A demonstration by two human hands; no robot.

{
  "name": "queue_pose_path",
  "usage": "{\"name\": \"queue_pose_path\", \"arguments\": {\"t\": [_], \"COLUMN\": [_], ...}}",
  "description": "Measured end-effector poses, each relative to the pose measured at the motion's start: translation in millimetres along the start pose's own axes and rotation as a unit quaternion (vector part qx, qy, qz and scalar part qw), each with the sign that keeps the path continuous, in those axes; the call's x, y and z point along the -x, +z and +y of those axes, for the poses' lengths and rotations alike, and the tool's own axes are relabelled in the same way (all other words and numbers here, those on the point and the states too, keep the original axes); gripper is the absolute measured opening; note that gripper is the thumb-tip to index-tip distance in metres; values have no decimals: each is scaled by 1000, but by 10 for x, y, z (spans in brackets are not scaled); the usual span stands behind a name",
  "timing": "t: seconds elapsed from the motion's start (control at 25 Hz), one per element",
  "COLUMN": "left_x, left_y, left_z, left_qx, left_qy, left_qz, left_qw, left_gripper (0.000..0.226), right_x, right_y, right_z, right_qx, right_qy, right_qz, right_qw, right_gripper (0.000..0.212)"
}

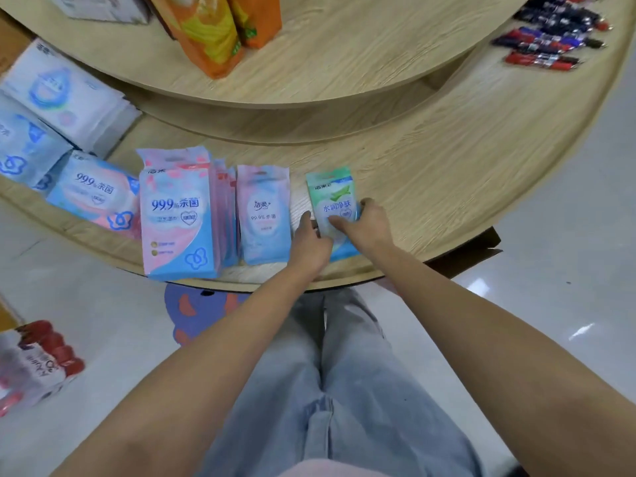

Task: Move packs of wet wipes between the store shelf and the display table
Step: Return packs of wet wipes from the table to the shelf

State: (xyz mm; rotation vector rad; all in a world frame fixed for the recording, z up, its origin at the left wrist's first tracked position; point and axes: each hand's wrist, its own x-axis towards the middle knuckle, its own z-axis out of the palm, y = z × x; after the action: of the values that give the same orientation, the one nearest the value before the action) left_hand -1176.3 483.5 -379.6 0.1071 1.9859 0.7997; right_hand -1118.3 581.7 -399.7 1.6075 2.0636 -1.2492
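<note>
A small green and blue pack of wet wipes (332, 196) lies on the lower tier of the round wooden display table (447, 187), near its front edge. My right hand (361, 223) grips the pack from the right, thumb on its face and fingers round its edge. My left hand (309, 241) holds its lower left side. To the left lie a small pink and blue pack (263, 215) and an upright row of larger pink and blue packs (179, 218).
More blue and white wipe packs (65, 94) are stacked at the far left. Orange bags (213, 32) stand on the upper tier (344, 63). Red and blue pens (550, 39) lie at the far right. A bundle of red-capped bottles (38, 359) sits on the floor at left.
</note>
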Motion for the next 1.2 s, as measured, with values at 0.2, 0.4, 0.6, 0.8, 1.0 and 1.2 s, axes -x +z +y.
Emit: {"name": "queue_pose_path", "arguments": {"t": [0.2, 0.4, 0.6, 0.8, 1.0, 1.2], "left_x": [-126, 13, 152, 27, -33, -78], "left_y": [110, -34, -414, -357, -268, -387], "left_z": [30, 47, -182, -295, -354, -289], "left_qx": [66, 22, -229, -227, -223, -109], "left_qy": [-13, 47, 167, 35, 54, 6], "left_qz": [36, 32, 271, 263, 285, 269], "left_qw": [997, 998, 920, 937, 931, 957], "left_gripper": [50, 38, 50, 61, 59, 73], "right_x": [-119, -56, 56, 120, 127, 100], "right_y": [53, -135, -257, -230, -214, -209], "right_z": [27, -9, -95, -171, -114, -37], "right_qx": [-31, -137, -286, -297, -282, -284], "right_qy": [61, 76, 51, 33, 29, 36], "right_qz": [4, -51, -76, -91, -88, -97], "right_qw": [998, 986, 954, 950, 955, 953], "right_gripper": [54, 40, 39, 38, 42, 44]}}
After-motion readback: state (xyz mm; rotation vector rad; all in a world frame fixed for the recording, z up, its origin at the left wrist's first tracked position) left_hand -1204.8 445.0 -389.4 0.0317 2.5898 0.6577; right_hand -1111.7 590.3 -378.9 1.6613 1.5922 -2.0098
